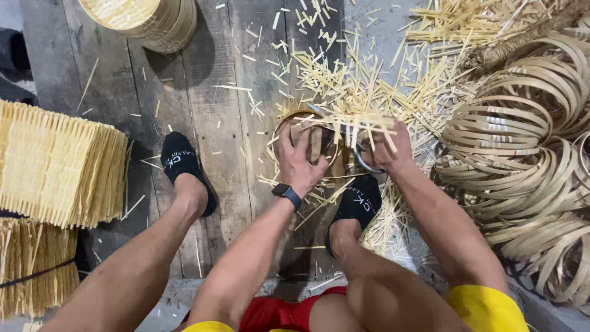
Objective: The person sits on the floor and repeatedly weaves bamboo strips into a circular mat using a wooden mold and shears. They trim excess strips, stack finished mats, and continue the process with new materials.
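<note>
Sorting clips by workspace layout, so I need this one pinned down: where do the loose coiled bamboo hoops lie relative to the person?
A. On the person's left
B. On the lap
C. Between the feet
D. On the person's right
D: the pile of coiled bamboo hoops lies beyond the right hand, while stacked slat mats fill the left side.

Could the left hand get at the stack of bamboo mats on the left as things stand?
Probably not at once: the left hand is pressed on the round bamboo frame between the feet, and the stack of bamboo mats lies well off to the side, beyond the left foot.
</note>
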### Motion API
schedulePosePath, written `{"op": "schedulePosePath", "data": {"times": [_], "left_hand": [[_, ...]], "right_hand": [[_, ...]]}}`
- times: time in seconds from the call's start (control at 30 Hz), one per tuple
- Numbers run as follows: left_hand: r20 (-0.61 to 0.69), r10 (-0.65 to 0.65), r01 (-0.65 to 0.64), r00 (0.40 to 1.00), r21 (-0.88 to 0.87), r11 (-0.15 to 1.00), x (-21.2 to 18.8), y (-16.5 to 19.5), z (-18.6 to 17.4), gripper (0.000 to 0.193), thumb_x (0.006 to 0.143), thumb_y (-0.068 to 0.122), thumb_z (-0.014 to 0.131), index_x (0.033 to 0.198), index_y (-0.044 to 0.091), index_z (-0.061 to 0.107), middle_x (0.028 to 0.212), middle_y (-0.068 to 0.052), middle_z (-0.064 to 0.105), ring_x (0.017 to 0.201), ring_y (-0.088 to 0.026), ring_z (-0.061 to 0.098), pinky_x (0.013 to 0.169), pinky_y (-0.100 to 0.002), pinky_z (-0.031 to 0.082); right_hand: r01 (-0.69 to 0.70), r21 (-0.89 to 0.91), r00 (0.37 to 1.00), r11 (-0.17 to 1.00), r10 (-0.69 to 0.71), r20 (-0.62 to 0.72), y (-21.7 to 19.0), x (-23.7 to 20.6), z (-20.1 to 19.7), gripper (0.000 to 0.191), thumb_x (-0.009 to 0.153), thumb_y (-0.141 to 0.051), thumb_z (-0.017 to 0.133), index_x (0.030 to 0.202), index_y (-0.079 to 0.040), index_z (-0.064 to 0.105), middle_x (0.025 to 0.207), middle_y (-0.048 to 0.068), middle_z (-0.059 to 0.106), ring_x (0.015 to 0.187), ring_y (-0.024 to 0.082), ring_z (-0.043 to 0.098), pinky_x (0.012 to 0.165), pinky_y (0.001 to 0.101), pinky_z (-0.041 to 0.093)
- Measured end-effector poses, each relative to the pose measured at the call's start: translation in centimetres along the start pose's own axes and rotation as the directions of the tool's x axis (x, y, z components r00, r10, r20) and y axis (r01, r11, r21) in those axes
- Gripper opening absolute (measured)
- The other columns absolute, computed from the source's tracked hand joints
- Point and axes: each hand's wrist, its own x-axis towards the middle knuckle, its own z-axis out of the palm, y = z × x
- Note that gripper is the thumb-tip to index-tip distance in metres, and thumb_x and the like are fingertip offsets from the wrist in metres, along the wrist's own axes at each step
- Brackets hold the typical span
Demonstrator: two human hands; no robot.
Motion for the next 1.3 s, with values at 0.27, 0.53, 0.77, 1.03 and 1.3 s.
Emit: {"op": "schedulePosePath", "data": {"times": [0.27,0.53,0.77,1.03,1.3], "left_hand": [[0.029,0.115,-0.107,0.993,-0.195,0.975,0.9,-1.0,-1.0,0.092,0.068,0.015,0.076,0.151,0.006,0.036,0.153,-0.022,0.044,0.147,-0.04,0.041,0.125,-0.051,0.033],[0.23,0.065,-0.049,0.971,-0.072,0.996,2.1,-0.7,-2.2,0.095,0.059,0.011,0.079,0.147,0.011,0.044,0.143,-0.013,0.056,0.132,-0.039,0.046,0.116,-0.049,0.032],[0.32,0.145,-0.109,0.936,-0.129,0.986,2.6,-0.6,-2.1,0.084,0.062,0.011,0.077,0.142,0.017,0.054,0.144,-0.008,0.06,0.129,-0.037,0.048,0.114,-0.047,0.037],[0.437,0.219,-0.204,0.872,-0.083,0.975,4.3,-1.2,-3.9,0.085,0.056,0.014,0.081,0.137,0.019,0.056,0.135,-0.005,0.063,0.125,-0.035,0.051,0.113,-0.051,0.036],[0.122,-0.134,0.147,0.984,-0.107,0.983,2.6,-1.4,-1.4,0.097,0.067,0.05,0.089,0.143,0.005,0.049,0.136,-0.021,0.058,0.122,-0.037,0.057,0.102,-0.05,0.043]], "right_hand": [[0.049,-0.143,0.993,0.988,-0.063,-0.096,1.3,-0.3,0.5,0.042,0.084,-0.029,0.055,0.113,0.001,0.061,0.092,0.016,0.064,0.079,0.023,0.061,0.072,0.0351,0.055],[0.039,-0.047,0.995,0.998,-0.043,-0.086,1.4,-0.5,-1.0,0.031,0.098,-0.028,0.053,0.113,-0.003,0.063,0.099,0.017,0.065,0.089,0.027,0.062,0.077,0.0421,0.055],[0.038,-0.21,0.985,0.977,-0.072,-0.16,-0.2,0.3,0.2,0.026,0.085,-0.024,0.063,0.102,-0.005,0.063,0.094,0.012,0.062,0.085,0.021,0.058,0.081,0.0358,0.052],[-0.021,0.143,0.984,0.99,0.046,-0.173,4.4,-0.3,1.1,0.023,0.097,-0.031,0.064,0.101,-0.009,0.068,0.079,0.006,0.06,0.066,0.019,0.055,0.061,0.0376,0.052],[-0.523,0.838,0.76,0.158,0.531,0.375,4.4,1.8,4.1,0.053,0.084,-0.04,0.083,0.107,0.005,0.067,0.09,0.009,0.068,0.078,0.021,0.065,0.071,0.0371,0.052]]}}
